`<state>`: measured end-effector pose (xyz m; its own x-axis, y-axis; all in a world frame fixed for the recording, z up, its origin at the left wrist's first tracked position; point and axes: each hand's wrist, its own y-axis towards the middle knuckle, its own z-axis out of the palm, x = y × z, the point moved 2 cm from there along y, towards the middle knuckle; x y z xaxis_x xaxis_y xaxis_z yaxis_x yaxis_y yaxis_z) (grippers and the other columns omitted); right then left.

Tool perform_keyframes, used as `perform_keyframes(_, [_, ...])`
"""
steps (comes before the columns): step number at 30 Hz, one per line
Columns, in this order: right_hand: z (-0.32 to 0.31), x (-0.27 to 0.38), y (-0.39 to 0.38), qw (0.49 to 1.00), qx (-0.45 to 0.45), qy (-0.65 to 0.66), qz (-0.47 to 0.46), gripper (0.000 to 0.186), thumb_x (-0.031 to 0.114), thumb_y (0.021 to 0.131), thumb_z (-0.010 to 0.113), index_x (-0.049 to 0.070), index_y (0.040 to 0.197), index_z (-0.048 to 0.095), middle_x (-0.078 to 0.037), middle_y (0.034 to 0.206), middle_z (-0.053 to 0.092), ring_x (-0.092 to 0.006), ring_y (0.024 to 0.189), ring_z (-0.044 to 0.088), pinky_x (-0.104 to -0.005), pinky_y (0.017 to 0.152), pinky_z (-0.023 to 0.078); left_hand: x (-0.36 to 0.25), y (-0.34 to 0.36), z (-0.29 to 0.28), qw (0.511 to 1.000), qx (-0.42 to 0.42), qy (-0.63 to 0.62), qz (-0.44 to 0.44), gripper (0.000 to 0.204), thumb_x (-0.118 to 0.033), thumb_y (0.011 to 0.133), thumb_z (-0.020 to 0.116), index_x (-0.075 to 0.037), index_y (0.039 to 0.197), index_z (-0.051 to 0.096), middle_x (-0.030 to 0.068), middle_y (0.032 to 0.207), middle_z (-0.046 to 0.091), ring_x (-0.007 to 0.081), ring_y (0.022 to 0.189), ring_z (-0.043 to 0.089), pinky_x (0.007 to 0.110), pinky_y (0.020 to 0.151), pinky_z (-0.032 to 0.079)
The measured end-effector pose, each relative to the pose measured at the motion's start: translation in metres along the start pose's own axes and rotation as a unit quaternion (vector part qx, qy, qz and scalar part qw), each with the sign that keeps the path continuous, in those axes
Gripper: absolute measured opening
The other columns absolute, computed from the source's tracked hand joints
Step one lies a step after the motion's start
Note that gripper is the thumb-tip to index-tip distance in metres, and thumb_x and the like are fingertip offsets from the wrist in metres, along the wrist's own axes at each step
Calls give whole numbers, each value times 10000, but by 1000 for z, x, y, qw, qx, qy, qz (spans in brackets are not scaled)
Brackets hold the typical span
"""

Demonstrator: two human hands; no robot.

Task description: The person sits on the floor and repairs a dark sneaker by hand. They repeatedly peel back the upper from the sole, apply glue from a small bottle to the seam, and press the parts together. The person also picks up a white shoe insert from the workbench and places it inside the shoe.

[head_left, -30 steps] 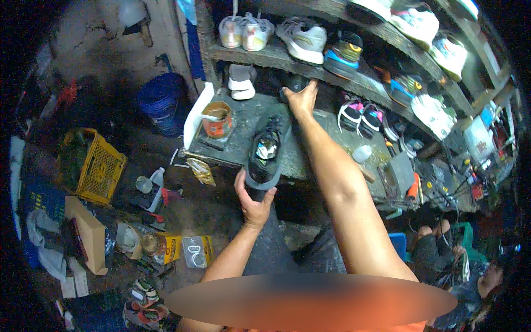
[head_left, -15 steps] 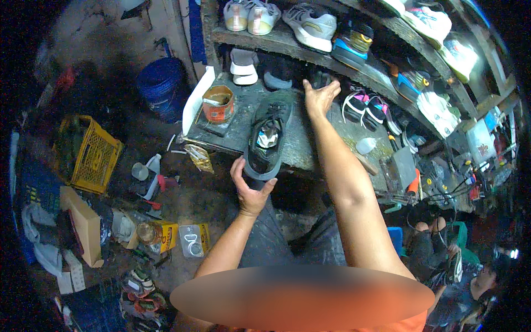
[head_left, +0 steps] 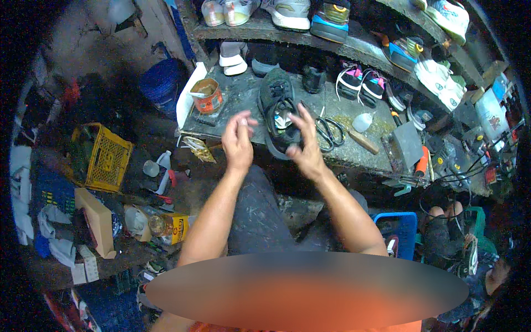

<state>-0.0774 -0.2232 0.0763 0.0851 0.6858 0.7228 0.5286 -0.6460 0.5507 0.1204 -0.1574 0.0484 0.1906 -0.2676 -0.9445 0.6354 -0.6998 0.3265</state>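
A black sneaker lies lengthwise on the grey workbench, its heel sticking out over the front edge toward me. My right hand grips the sneaker at its heel and collar, fingers over the opening. Just left of the shoe, my left hand hovers with its fingers spread, holding nothing and apart from the sneaker. Both forearms come up from the lower edge across my dark trousers.
An orange tin, black scissors, a white bottle and a wooden-handled tool share the bench. Shelves of sneakers rise behind. A yellow crate, blue bucket and litter lie left; a blue basket sits right.
My left hand has let go of the sneaker's heel and opened. My right hand has come back from the rear of the bench and taken hold of the shoe.
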Motion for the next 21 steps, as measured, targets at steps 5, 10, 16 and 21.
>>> perform_keyframes(5, [17,9,-11,992,-87,-76,-44,791,298,768,894,81,1383,445,-300,1574,335,-504,1468,340,-565,1198,320,2,144,61,968,30,222,109,404,-330,949,718,-21,1208,685,161,1148,713,274,1100,662,427,971,509])
perform_keyframes(10, [-6,-13,10,984,-100,-141,-42,669,207,778,869,51,1296,477,-288,1525,407,-482,1428,415,-539,1177,369,14,200,106,738,122,652,122,786,-593,778,816,-144,1393,620,218,1565,441,452,1503,302,680,1185,231])
perform_keyframes(16, [-15,-22,11,989,-108,-102,-18,662,207,775,872,52,1309,512,-276,1525,415,-465,1410,439,-506,1160,399,22,211,91,708,164,686,-32,968,-625,717,844,-280,1545,480,166,1709,184,450,1586,20,856,1115,58])
perform_keyframes(21, [-14,-23,10,986,-139,-88,-13,674,197,765,877,53,1318,519,-267,1517,424,-460,1402,446,-520,1144,409,56,214,69,893,-86,442,2,1084,-466,731,868,-198,1607,288,299,1683,65,492,1569,27,731,1201,103])
